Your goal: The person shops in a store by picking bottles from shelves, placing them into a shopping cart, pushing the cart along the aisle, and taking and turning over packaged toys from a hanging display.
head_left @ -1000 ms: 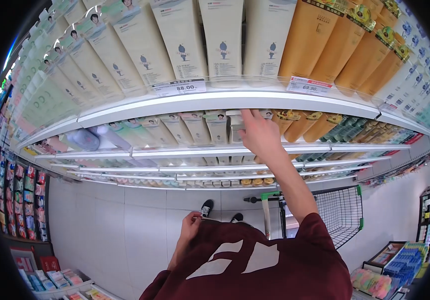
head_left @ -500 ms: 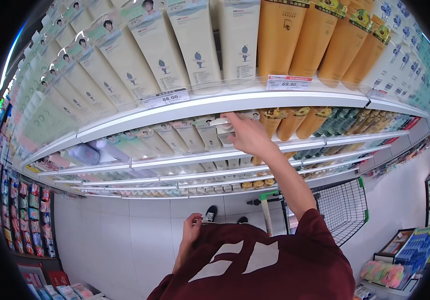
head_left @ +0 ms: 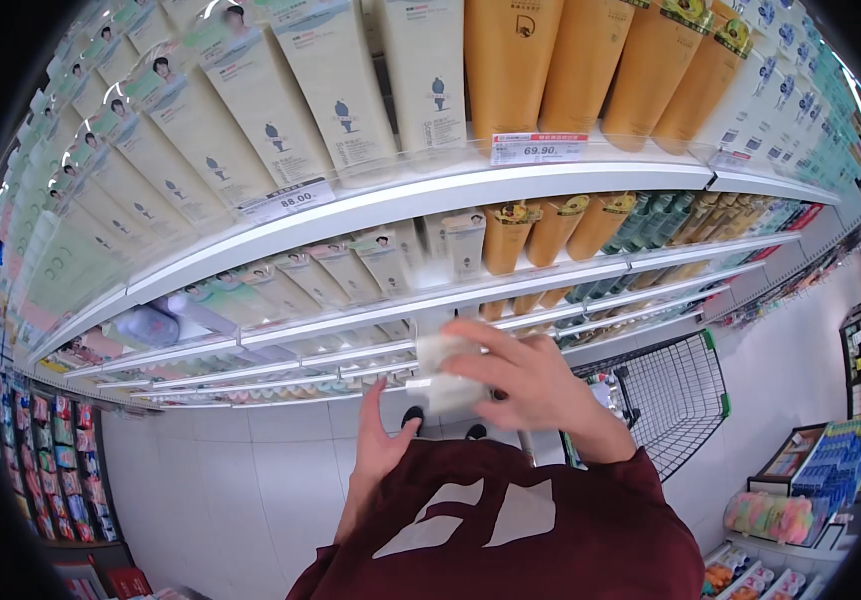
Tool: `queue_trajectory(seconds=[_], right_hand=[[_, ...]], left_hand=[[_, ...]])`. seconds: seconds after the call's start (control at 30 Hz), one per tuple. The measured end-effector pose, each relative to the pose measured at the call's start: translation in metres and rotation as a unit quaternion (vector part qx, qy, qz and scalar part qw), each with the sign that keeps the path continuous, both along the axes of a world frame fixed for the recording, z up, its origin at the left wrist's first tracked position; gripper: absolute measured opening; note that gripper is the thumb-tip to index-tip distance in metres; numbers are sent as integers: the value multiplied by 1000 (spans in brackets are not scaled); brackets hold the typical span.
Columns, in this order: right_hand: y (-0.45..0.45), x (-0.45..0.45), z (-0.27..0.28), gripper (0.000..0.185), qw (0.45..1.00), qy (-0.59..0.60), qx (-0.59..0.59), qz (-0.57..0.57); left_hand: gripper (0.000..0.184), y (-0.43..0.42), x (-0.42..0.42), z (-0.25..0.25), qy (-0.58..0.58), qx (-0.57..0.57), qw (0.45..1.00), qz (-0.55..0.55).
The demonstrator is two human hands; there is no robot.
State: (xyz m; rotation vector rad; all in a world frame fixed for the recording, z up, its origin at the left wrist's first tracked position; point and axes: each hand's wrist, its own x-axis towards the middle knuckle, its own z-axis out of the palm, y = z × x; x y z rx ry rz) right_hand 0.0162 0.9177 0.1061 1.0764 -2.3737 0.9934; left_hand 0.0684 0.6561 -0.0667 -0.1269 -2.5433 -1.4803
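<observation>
My right hand (head_left: 520, 375) is wrapped round a white bottle (head_left: 442, 365), blurred by motion, in front of the lower shelves. Close to the left of the bottle, my left hand (head_left: 380, 432) has its thumb and fingers apart and holds nothing. On the second shelf, a gap shows between cream-coloured packs (head_left: 465, 243). Large cream bottles (head_left: 340, 95) and orange bottles (head_left: 510, 70) stand on the top shelf above price labels.
A shopping cart (head_left: 672, 400) with a black wire basket and green corners stands to the right. Packaged goods (head_left: 65, 450) hang on a rack at the far left. At the lower right is a display of blue packs (head_left: 818, 475).
My right hand has drawn the white bottle out from the second shelf and down toward my body. My left hand has risen slightly and opened. The view has shifted right.
</observation>
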Motion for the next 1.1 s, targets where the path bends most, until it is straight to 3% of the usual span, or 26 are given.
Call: queue_trajectory(seconds=[0.07, 0.1, 0.13, 0.17, 0.2, 0.23, 0.3, 0.37, 0.43, 0.57, 0.6, 0.7, 0.73, 0.8, 0.83, 1.1], right_hand=[[1, 21, 6, 59, 970, -181, -145, 70], [-1, 27, 1, 64, 935, -277, -200, 94], [-1, 35, -2, 76, 892, -387, -204, 117], [-3, 39, -5, 79, 878, -401, -242, 93], [-5, 42, -11, 82, 862, -416, -281, 68], [-6, 43, -20, 85, 860, -405, -310, 22], [-2, 41, -47, 85, 852, -373, -364, -56], [6, 40, -77, 79, 801, -360, -472, -71], [16, 46, -76, 74, 744, -371, -553, -54], [17, 79, -133, 74, 695, -469, -543, -45], [15, 90, -128, 73, 688, -482, -541, -29], [13, 112, -138, 71, 665, -521, -534, -24], [12, 116, -139, 70, 662, -515, -544, -36], [10, 123, -143, 69, 654, -509, -558, -52], [11, 123, -146, 68, 661, -500, -556, -57], [19, 136, -141, 64, 673, -470, -563, -99]], left_hand=[[58, 28, -2, 58, 17, 38, 999, -6], [65, 40, -1, 90, -162, 128, 969, -139], [68, 42, 1, 80, -225, 160, 931, -238], [72, 45, 3, 71, -292, 182, 880, -328], [73, 44, 8, 36, -253, 154, 872, -390], [71, 53, 6, 34, -218, 147, 869, -419], [75, 55, 8, 25, -221, 173, 870, -404], [79, 54, 2, 20, -249, 139, 859, -424], [76, 63, 5, 22, -265, 242, 841, -406], [72, 80, 17, 44, -370, 380, 765, -365], [72, 81, 18, 43, -376, 378, 762, -368], [65, 82, 19, 30, -434, 449, 684, -379], [65, 82, 21, 26, -439, 447, 680, -380], [63, 81, 27, 21, -433, 357, 750, -350], [61, 83, 27, 22, -421, 338, 760, -362], [68, 96, 24, 25, -412, 305, 754, -411]])
